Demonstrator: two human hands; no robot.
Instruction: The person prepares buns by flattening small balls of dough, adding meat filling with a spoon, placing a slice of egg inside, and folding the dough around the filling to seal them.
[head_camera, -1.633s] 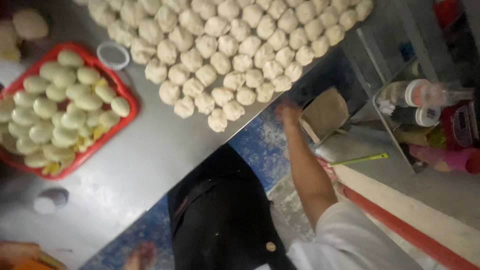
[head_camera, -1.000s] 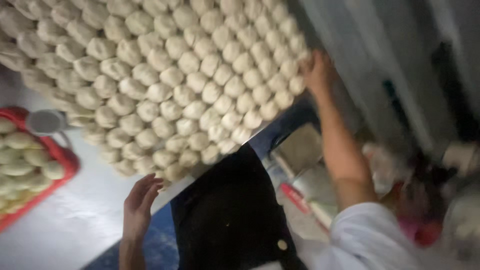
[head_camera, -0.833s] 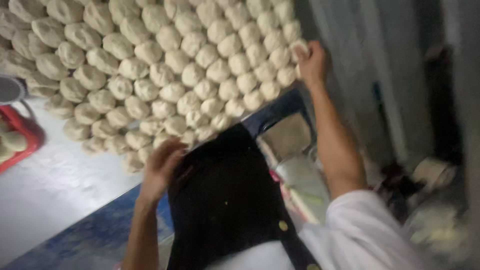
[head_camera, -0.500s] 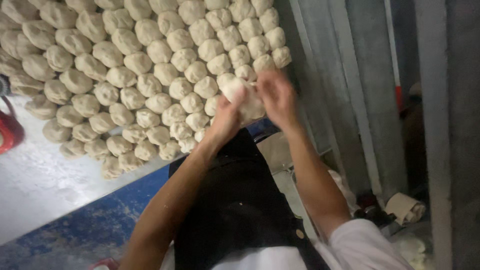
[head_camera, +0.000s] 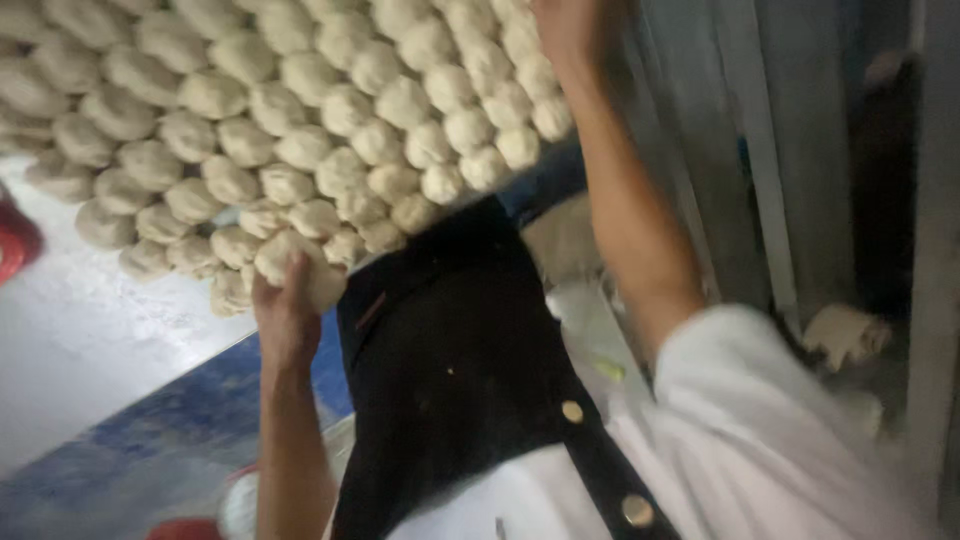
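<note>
Many pale dough balls (head_camera: 300, 110) lie in tight rows on a grey table (head_camera: 70, 340). My left hand (head_camera: 283, 318) grips one dough ball (head_camera: 312, 272) at the near edge of the pile, beside the lowest row. My right hand (head_camera: 568, 28) reaches over the right edge of the pile. It is cut off by the top of the frame, so its fingers and anything in them are hidden. My right arm wears a white sleeve (head_camera: 760, 440). A black apron (head_camera: 450, 370) hangs in front of me.
The corner of a red tray (head_camera: 12, 245) shows at the left edge. The table has a blue front edge (head_camera: 170, 430). Grey metal uprights (head_camera: 750, 150) stand to the right, with a crumpled pale cloth (head_camera: 845, 335) low beside them.
Half a second ago both hands met on one dough ball at the pile's right side. My left hand has since dropped to the near edge holding a ball, and my right hand has stretched farther away.
</note>
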